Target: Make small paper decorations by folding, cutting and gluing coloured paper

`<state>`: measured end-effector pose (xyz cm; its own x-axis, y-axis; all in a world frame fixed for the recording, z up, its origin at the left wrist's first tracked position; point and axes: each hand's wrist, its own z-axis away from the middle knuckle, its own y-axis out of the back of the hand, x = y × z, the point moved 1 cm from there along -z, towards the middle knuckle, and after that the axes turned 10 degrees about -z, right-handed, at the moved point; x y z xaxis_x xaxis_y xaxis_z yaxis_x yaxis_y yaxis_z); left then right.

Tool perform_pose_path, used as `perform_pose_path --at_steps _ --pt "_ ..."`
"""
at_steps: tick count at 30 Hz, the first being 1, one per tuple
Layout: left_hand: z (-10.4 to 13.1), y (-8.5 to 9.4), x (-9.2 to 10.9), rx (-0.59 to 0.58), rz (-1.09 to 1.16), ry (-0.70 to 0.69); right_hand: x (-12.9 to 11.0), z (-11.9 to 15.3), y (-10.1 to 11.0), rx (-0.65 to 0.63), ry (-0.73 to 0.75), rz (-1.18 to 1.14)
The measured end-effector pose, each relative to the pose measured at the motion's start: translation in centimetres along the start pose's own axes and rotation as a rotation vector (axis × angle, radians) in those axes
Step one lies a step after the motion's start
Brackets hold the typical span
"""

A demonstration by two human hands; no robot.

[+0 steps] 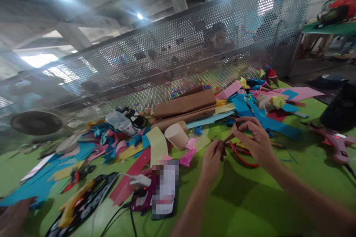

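Between my two hands is a small piece of brown paper (230,135), narrow toward the left and wider toward the right, like a cone. My left hand (211,158) pinches its narrow lower end. The thumb and fingers of my right hand (255,139) close on its wider upper end. Behind and below my right hand, a red ring-shaped handle (241,160) and some thin tools lie on the green table (236,196). Folded brown paper sheets (185,103) and a cream paper roll (176,136) lie beyond my left hand.
A pink glue gun (335,140) rests at the right beside a black object (340,107). Coloured scraps (111,144) cover the left. A phone (165,189), power strip and cables lie nearer. Another person's hand (16,216) is at lower left. A perforated metal screen (167,52) stands behind.
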<state>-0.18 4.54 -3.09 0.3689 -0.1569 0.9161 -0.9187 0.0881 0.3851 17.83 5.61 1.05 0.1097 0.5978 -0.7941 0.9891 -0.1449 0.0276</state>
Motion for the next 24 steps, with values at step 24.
perform_pose_path --at_steps 24 --pt "-0.16 0.02 -0.51 -0.088 0.486 0.169 0.05 -0.14 0.06 -0.030 -0.023 -0.037"
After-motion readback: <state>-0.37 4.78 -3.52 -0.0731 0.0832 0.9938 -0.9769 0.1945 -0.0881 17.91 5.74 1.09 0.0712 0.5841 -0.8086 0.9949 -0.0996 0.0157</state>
